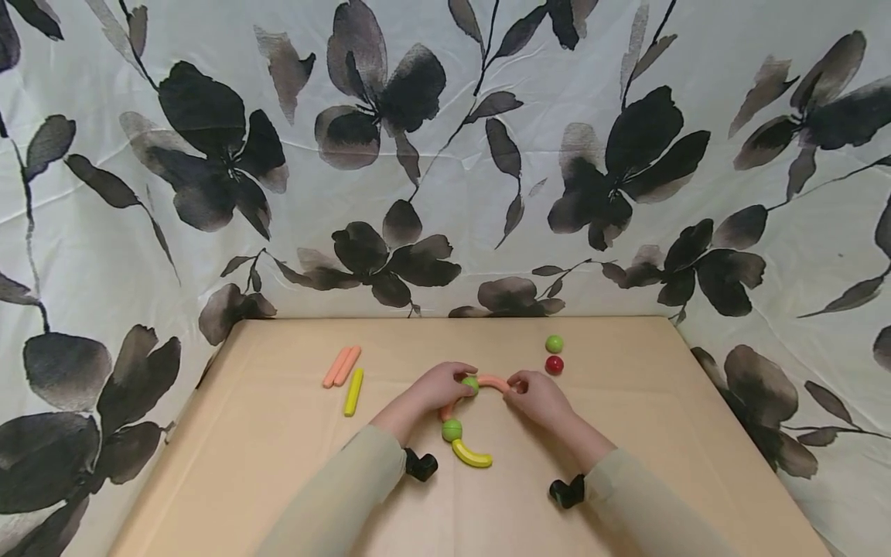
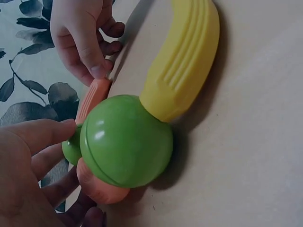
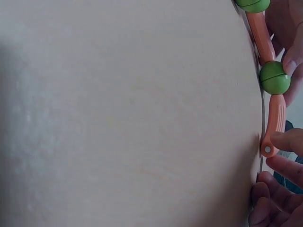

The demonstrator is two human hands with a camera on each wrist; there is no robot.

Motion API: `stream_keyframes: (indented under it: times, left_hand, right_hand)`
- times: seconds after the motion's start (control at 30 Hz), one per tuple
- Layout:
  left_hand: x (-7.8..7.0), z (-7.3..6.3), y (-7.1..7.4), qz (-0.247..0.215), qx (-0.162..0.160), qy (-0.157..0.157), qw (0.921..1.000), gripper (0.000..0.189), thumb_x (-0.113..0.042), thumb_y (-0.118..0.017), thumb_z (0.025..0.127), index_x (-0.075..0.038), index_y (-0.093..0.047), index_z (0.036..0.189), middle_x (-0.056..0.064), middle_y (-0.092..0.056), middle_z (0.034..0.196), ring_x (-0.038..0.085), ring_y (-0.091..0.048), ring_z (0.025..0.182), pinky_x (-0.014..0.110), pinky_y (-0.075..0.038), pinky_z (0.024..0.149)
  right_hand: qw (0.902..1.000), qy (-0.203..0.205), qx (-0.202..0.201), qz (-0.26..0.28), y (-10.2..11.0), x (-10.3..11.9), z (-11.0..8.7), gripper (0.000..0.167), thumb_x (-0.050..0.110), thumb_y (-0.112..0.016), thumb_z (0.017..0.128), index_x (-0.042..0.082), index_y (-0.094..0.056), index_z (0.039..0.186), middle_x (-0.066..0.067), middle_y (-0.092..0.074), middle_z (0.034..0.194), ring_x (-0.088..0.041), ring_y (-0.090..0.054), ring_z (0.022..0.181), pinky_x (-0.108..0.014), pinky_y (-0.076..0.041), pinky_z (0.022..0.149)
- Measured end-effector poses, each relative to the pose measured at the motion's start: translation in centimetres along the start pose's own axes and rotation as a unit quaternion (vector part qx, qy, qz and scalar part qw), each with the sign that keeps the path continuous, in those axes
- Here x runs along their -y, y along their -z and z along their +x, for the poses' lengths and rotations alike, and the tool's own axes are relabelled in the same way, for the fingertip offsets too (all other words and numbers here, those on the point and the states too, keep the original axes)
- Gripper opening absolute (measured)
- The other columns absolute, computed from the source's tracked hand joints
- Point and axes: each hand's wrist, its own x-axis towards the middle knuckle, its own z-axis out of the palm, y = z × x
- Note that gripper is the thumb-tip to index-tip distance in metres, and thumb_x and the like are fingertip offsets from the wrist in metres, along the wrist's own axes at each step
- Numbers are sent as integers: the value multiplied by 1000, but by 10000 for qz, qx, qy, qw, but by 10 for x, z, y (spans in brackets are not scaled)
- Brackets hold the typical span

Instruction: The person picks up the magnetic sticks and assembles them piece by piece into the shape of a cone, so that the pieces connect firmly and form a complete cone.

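While our left hand (image 1: 448, 385) pinches a green ball (image 1: 472, 384) and our right hand (image 1: 541, 398) grips the end of a curved orange piece (image 1: 493, 381), the head view shows us both joined on the table (image 1: 230, 456), in from its far edge. From the left wrist we see a second green ball (image 2: 126, 141) touching a yellow piece (image 2: 182, 61); from the right, our thumb (image 3: 285, 140) lies on that orange end.
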Motion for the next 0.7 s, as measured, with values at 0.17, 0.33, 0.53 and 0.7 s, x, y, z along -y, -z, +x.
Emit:
stream_keyframes:
  times: [0.17,0.33,0.53,0.7]
  left_hand:
    - [-2,-1,2,137,39,11,9999,39,-19,-68,92,-12,-66,130,6,-65,124,24,-58,114,43,-42,102]
    - [-2,-4,5,161,20,84,9998,38,-19,-68,92,-13,-66,130,7,-65,122,24,-57,113,44,-42,101]
    - [-1,-12,8,188,-24,257,9995,42,-19,-68,90,-15,-65,131,11,-64,121,26,-58,111,47,-43,100]
    - [4,-19,7,209,-106,370,9990,48,-20,-68,89,-16,-61,136,12,-64,124,27,-59,113,47,-45,98]
  right_hand:
    - [9999,16,-49,-94,-4,2,2,20,23,-76,87,12,-73,103,1,-60,79,-16,-52,72,-32,-44,67]
    - [9998,76,-50,-151,-6,8,6,17,23,-76,88,13,-74,101,2,-62,79,-17,-53,73,-33,-46,70]
    - [9995,196,34,-234,-8,17,15,18,26,-74,90,13,-75,103,0,-65,84,-18,-55,77,-36,-48,74]
    - [9980,408,292,-393,-8,27,25,17,26,-74,90,16,-76,104,0,-64,87,-19,-54,80,-38,-46,76]
